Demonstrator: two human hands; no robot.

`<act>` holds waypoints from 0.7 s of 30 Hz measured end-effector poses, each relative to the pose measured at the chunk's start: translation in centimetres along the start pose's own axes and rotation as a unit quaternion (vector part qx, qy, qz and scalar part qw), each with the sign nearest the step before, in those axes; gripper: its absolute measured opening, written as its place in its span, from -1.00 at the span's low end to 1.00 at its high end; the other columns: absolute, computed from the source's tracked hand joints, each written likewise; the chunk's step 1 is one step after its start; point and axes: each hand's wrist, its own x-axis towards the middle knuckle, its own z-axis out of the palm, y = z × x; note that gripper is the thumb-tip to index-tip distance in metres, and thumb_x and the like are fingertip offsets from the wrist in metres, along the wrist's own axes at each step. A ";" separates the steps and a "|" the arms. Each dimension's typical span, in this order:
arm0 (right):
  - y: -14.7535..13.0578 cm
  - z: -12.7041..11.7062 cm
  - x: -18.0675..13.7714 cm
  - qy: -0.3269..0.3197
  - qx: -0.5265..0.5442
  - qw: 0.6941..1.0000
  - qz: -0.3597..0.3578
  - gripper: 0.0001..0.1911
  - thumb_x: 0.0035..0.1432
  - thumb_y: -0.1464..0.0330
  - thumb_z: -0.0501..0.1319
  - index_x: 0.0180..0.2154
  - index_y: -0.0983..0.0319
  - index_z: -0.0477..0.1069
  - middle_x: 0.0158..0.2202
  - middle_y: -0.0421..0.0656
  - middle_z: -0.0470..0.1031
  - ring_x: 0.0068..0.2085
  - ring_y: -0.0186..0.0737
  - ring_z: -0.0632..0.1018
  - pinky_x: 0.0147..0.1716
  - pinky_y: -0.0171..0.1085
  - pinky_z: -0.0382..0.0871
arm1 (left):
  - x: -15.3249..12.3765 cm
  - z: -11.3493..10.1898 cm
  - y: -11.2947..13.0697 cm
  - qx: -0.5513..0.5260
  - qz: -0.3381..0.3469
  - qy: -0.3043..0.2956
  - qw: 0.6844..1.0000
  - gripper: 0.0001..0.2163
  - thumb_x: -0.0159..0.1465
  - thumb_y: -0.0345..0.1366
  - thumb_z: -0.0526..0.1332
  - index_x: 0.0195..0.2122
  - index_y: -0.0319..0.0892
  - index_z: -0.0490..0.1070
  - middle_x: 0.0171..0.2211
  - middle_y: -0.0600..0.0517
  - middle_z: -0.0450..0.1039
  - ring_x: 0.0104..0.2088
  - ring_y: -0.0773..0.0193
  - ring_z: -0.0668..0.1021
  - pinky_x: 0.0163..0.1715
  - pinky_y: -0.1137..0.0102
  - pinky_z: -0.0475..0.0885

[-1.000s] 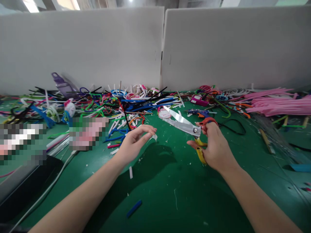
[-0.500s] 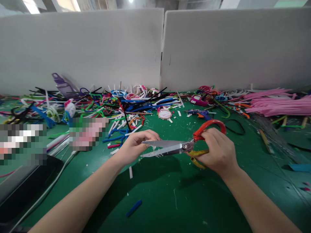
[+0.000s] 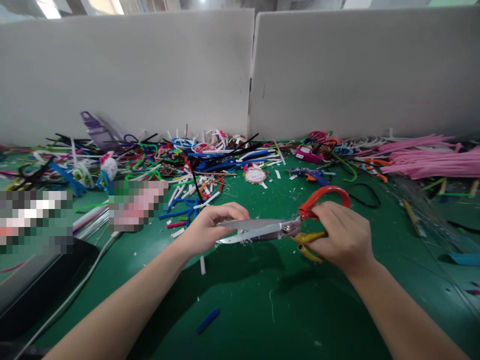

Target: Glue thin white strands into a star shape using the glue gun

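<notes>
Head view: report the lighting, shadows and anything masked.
Head view, centre: shadows darken the green tabletop below the left hand and right hand, and the lower blade of the scissors looks paler than the upper; head view, upper left: a bright strip looks washed out; head view, left: coarse pixel blocks mask patches.

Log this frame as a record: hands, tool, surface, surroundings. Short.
left hand: fingers at the scissors' tip end; anything pinched unclear
right hand: grips scissors by handles
blades: parted, pointing toward left hand
table: green, scraps scattered
nearest loose piece: blue strip
far left: purple bottle
far right: pink strips, bundled
</notes>
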 end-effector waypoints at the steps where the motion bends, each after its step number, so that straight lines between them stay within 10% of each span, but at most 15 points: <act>1: 0.0 -0.1 0.1 0.003 0.001 1.000 -0.004 -0.85 -0.02 0.36 0.17 -0.35 0.27 0.30 -0.52 -0.11 0.42 -0.46 -0.25 0.44 -0.47 -0.30 0.32 | 0.0 0.0 0.0 -0.002 -0.002 0.000 1.000 -0.88 0.07 -0.43 0.16 -0.42 -0.13 0.46 -0.28 -0.02 0.42 -0.19 0.22 0.47 -0.12 0.25 0.36; 21: 0.0 0.2 -0.3 -0.008 -0.038 0.994 0.103 -0.93 -0.03 0.43 0.16 -0.50 0.25 0.26 -0.64 -0.25 0.25 -0.60 -0.37 0.30 -0.60 -0.36 0.14 | 0.1 -0.1 -0.8 -0.014 0.006 0.011 1.000 -0.89 0.21 -0.30 0.17 -0.35 -0.20 0.46 -0.32 -0.02 0.45 -0.25 0.27 0.48 -0.19 0.32 0.34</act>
